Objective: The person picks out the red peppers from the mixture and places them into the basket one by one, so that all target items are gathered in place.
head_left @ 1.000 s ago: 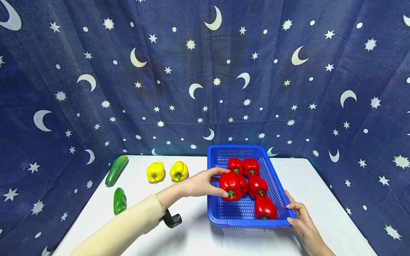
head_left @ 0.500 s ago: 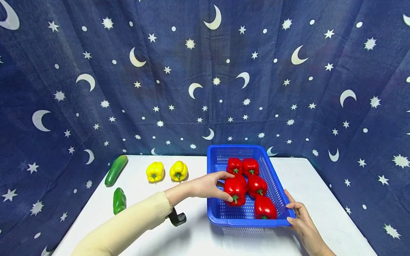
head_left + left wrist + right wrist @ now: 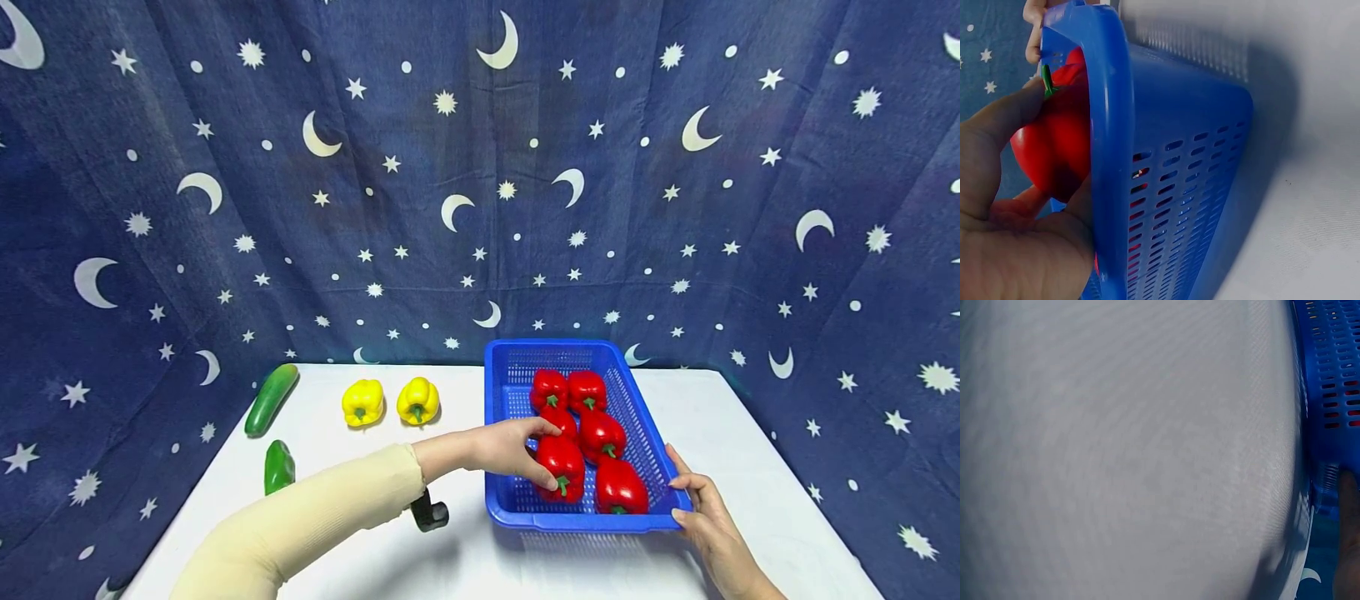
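My left hand [image 3: 512, 450] reaches over the left rim of a blue plastic basket [image 3: 497, 500] and grips a red bell pepper [image 3: 562, 471] between thumb and fingers. In the left wrist view that red pepper [image 3: 1054, 147] sits just inside the rim, its green stem beside my thumb. Several other red bell peppers [image 3: 602, 435] lie in the basket, to the right of and behind the held one. At the basket's near right corner my right hand [image 3: 711, 521] holds the rim, thumb on the near side. The right wrist view catches only a finger [image 3: 1349, 531] against the basket wall.
Two yellow bell peppers [image 3: 363, 402] stand left of the basket on the white table [image 3: 465, 567]. Farther left lie a green cucumber [image 3: 272, 400] and a shorter green vegetable [image 3: 280, 467], partly behind my left sleeve. A dark blue star-and-moon curtain [image 3: 420, 208] surrounds the table's back and sides.
My left hand has carried the red bell pepper right and nearer within the basket, uncovering another red pepper behind it. My right hand and the basket stay in place.
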Tool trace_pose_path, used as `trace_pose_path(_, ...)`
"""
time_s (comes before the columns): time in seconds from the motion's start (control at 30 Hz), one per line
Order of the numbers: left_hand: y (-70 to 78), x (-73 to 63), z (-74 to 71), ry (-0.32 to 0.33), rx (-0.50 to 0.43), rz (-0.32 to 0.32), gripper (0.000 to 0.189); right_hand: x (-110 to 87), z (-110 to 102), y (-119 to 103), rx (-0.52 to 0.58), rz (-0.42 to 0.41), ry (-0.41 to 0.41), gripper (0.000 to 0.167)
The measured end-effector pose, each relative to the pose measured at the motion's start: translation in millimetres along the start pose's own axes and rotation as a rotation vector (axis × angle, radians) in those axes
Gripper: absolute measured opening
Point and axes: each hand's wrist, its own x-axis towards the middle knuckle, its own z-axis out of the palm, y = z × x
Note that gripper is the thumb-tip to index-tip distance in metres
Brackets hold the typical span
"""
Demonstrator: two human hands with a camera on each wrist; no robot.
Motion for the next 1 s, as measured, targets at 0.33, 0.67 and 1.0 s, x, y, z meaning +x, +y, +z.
trace_pose_path(0.33, 10.5, 9.7, 4.0, -0.027, 0.023, -0.043, 0.073, -0.3, -1, 1, 0.014, -0.012, 0.002, 0.030)
trace_pose_path(0.67, 16.0, 14.9, 5.6, -0.051, 0.033, -0.080, 0.072, -0.4, -1, 0, -0.001, 0.000, 0.011, 0.028)
trace_pose_path(1.0, 11.8, 17.1, 13.9, -0.060, 0.012, -0.104, 0.069, 0.4, -1, 0, 0.001, -0.008, 0.009, 0.030)
